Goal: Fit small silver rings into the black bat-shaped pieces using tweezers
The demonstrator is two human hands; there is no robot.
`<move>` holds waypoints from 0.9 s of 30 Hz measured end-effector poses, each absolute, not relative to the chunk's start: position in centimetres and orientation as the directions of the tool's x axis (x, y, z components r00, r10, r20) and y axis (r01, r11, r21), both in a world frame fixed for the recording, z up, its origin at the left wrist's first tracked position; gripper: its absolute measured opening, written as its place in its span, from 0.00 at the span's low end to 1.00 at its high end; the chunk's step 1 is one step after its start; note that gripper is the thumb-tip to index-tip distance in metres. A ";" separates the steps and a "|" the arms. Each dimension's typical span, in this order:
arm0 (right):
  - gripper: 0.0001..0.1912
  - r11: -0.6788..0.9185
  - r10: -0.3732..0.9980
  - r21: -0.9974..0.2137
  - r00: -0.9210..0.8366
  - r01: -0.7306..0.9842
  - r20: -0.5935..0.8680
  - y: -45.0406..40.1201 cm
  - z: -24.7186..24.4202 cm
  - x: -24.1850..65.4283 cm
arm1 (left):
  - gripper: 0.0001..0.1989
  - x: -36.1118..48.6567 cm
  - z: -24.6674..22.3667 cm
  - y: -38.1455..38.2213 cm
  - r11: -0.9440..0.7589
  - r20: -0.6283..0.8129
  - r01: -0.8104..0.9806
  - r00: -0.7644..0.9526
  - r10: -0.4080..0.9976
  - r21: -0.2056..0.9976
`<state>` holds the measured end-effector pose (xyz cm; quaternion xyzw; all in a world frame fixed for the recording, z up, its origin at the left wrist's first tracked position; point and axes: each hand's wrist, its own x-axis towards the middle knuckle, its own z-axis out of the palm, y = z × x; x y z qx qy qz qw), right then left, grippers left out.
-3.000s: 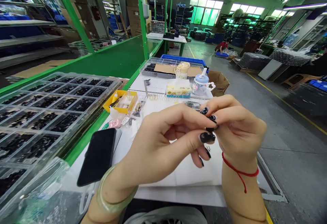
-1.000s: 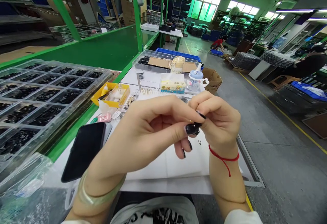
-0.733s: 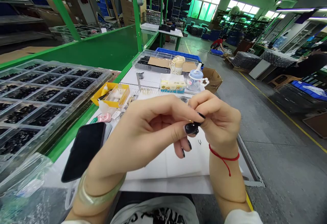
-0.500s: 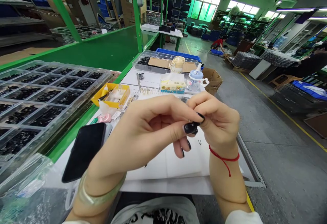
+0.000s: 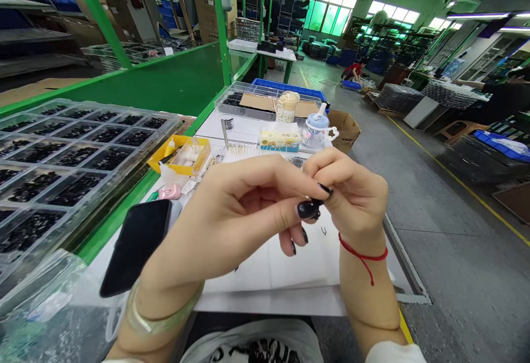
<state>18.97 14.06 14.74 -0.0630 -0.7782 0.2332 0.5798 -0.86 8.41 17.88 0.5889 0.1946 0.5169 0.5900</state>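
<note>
Along the left of the worktop (image 5: 209, 125), the tray (image 5: 162, 135) is seen well filled with dark parts. The left hand (image 5: 232, 216) is closed to a pinch on a dark piece (image 5: 317, 215), and the right hand (image 5: 351, 194) is drawn narrow, apparently on the same piece, its grip partly hidden. Handling is judged unfinished: the piece is held above the paper (image 5: 265, 269), not yet set down. A forked bit (image 5: 323, 231) is seen on the paper, unheld; whether it has been worked cannot be told.
</note>
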 end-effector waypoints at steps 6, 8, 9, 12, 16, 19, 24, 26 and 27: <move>0.06 0.887 0.366 -0.429 -0.308 -0.172 0.878 14.2 14.7 19.1 | 0.14 -0.8 18.1 8.5 -0.202 0.365 -0.397 0.393 0.844 0.895; 0.07 0.887 0.373 -0.432 -0.298 -0.164 0.879 14.2 14.6 19.1 | 0.14 -0.8 18.2 8.5 -0.198 0.359 -0.394 0.391 0.848 0.898; 0.07 0.888 0.376 -0.432 -0.293 -0.158 0.879 14.2 14.7 19.1 | 0.13 -0.8 18.3 8.4 -0.200 0.358 -0.391 0.388 0.849 0.898; 0.09 0.897 0.380 -0.423 -0.269 -0.125 0.885 14.2 14.8 19.2 | 0.13 -0.8 18.3 8.4 -0.216 0.363 -0.378 0.380 0.851 0.900; 0.12 0.915 0.385 -0.400 -0.195 -0.044 0.902 14.1 15.0 19.5 | 0.13 -0.8 18.2 8.2 -0.238 0.362 -0.349 0.350 0.864 0.906; 0.15 0.937 0.350 -0.349 -0.129 0.036 0.928 13.8 15.3 19.9 | 0.13 -0.9 18.3 8.1 -0.255 0.372 -0.348 0.329 0.868 0.902; 0.14 0.967 0.219 -0.196 -0.135 0.163 0.966 12.5 15.7 20.0 | 0.14 -1.0 18.5 7.9 -0.242 0.364 -0.369 0.307 0.879 0.897; 0.14 0.965 0.186 -0.154 -0.142 0.212 0.972 11.8 16.0 19.7 | 0.15 -0.9 18.6 7.8 -0.247 0.367 -0.373 0.295 0.882 0.894; 0.14 0.961 0.175 -0.138 -0.144 0.239 0.974 11.4 16.1 19.5 | 0.15 -0.9 18.6 7.8 -0.250 0.369 -0.375 0.291 0.883 0.893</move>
